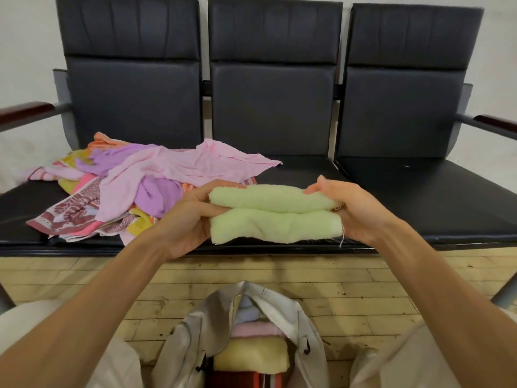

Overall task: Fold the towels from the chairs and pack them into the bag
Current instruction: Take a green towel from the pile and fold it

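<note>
Both hands are clamped on the folded light green towel (272,214): left hand (187,219) curled round one end, right hand (352,211) pinching the other, held above the middle chair seat (302,169).

— What are we recording underfoot?
— We are noting a pale wood-plank floor (363,278), scuffed with dark specks.
— And at the back?
— We are seeing a plain white wall (28,51).

The doubled light-green towel (272,212) is gripped endwise by the left hand (184,219) and right hand (349,208). The open grey bag (190,331) sits below them.
</note>
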Available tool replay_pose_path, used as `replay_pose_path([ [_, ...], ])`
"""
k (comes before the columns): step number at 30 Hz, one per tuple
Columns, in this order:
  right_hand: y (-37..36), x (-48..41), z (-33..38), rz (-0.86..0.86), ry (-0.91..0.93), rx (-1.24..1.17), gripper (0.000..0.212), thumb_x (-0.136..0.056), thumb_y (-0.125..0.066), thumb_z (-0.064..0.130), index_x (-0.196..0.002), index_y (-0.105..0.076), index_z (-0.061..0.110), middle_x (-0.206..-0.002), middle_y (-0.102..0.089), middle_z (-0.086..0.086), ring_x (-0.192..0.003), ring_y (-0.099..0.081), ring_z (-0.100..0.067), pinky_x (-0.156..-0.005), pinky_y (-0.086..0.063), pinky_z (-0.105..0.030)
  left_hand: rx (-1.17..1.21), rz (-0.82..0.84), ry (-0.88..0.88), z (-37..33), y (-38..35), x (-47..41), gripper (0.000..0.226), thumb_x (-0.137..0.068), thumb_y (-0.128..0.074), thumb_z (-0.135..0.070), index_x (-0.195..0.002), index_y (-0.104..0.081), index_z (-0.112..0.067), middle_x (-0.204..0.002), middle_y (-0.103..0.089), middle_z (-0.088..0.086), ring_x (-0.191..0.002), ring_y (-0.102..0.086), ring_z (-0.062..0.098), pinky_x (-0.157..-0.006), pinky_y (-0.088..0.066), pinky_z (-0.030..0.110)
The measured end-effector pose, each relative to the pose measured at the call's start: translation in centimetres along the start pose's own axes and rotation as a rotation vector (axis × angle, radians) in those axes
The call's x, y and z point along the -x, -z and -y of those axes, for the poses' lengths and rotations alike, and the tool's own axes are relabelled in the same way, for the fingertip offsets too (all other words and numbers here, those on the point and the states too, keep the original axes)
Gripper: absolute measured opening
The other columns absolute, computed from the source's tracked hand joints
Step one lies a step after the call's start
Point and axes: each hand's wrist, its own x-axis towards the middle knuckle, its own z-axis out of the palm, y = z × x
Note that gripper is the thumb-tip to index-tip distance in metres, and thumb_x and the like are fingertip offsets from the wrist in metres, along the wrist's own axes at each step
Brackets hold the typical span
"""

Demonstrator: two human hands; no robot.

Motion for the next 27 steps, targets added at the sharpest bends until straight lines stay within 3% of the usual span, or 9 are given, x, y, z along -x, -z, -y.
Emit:
replay_pose_path([
  [3,0.1,-0.3,-0.3,-0.101,0.032,0.086,0.02,-0.095,-0.057,0.023,-0.108,-0.069,0.014,-0.102,-0.07,-0.008,-0.083,-0.071,-0.021,-0.061,-0.059,-0.034,0.118,0.083,0.068,-0.2,-0.1,0.0,0.029,-0.077,-0.057,-0.007,-0.099,-0.074,-0.014,-0.111,-0.069,0.008,-0.099,-0.067,0.023,-0.078,-0.059,0.031],
  [6,0.9,-0.5,-0.3,-0.057,-0.017,0.046,0.042,-0.084,-0.067,0.012,-0.125,-0.062,0.021,-0.115,-0.069,-0.006,-0.098,-0.071,-0.023,-0.072,-0.06,-0.035,0.028,-0.033,0.095,-0.1,-0.3,-0.3,0.028,-0.085,-0.055,-0.033,-0.089,-0.077,-0.015,-0.107,-0.071,0.005,-0.1,-0.066,0.023,-0.089,-0.054,0.039],
  [8,1.0,-0.4,-0.2,0.026,-0.119,0.091,0.041,-0.08,-0.068,0.008,-0.12,-0.063,0.011,-0.115,-0.071,-0.009,-0.101,-0.07,-0.023,-0.078,-0.059,-0.032,-0.107,-0.085,0.075,0.2,-0.4,-0.5,0.022,-0.079,-0.06,-0.03,-0.084,-0.078,-0.018,-0.098,-0.074,-0.001,-0.094,-0.067,0.016,-0.086,-0.055,0.034],
  [12,1.4,-0.3,-0.3,0.073,-0.227,0.383,0.025,-0.082,-0.07,0.005,-0.108,-0.068,0.005,-0.105,-0.074,-0.006,-0.096,-0.071,-0.016,-0.078,-0.058,-0.024,-0.314,0.038,0.112,0.5,0.2,-0.2,0.045,-0.073,-0.07,-0.015,-0.117,-0.067,-0.023,-0.109,-0.072,-0.006,-0.101,-0.068,0.011,-0.082,-0.056,0.025],
  [15,1.6,0.3,0.4,0.177,-0.119,0.85,0.034,-0.075,-0.08,0.011,-0.105,-0.066,0.019,-0.104,-0.068,0.002,-0.094,-0.067,-0.013,-0.073,-0.056,-0.02,-0.476,0.146,0.207,0.8,0.4,-0.4,0.053,-0.072,-0.075,-0.002,-0.118,-0.064,-0.027,-0.108,-0.072,-0.006,-0.102,-0.067,0.012,-0.081,-0.055,0.022],
  [17,1.5,0.6,0.9,0.177,-0.014,0.962,0.043,-0.071,-0.083,0.011,-0.105,-0.061,0.024,-0.108,-0.061,0.008,-0.097,-0.062,-0.013,-0.075,-0.057,-0.023,-0.572,0.288,0.299,1.2,-0.2,-0.7,0.052,-0.073,-0.076,0.002,-0.119,-0.064,-0.02,-0.112,-0.071,0.0,-0.103,-0.067,0.016,-0.082,-0.054,0.026],
  [19,1.3,0.6,0.9,0.174,0.073,0.986,0.048,-0.068,-0.084,0.008,-0.105,-0.059,0.025,-0.11,-0.058,0.01,-0.1,-0.059,-0.012,-0.079,-0.057,-0.027,-0.641,0.384,0.382,1.7,-0.8,-1.0,0.047,-0.069,-0.074,-0.006,-0.116,-0.065,-0.009,-0.109,-0.072,0.005,-0.096,-0.069,0.018,-0.078,-0.054,0.027],
  [22,0.9,0.0,0.0,0.188,0.125,1.13,0.051,-0.065,-0.085,0.01,-0.104,-0.056,0.027,-0.108,-0.057,0.012,-0.099,-0.057,-0.01,-0.08,-0.054,-0.029,-0.824,0.394,0.436,2.5,-1.4,-1.5,0.042,-0.062,-0.072,-0.018,-0.102,-0.067,-0.006,-0.092,-0.073,0.005,-0.08,-0.068,0.014,-0.066,-0.053,0.024],
  [27,-0.4,-1.2,-1.8,0.304,0.048,1.37,0.06,-0.067,-0.084,0.022,-0.114,-0.048,0.031,-0.108,-0.054,0.015,-0.101,-0.054,-0.011,-0.081,-0.049,-0.028,-1.045,0.347,0.314,3.3,-1.2,-2.0,0.046,-0.052,-0.067,-0.028,-0.095,-0.066,-0.013,-0.09,-0.07,0.005,-0.077,-0.064,0.016,-0.069,-0.054,0.036],
])
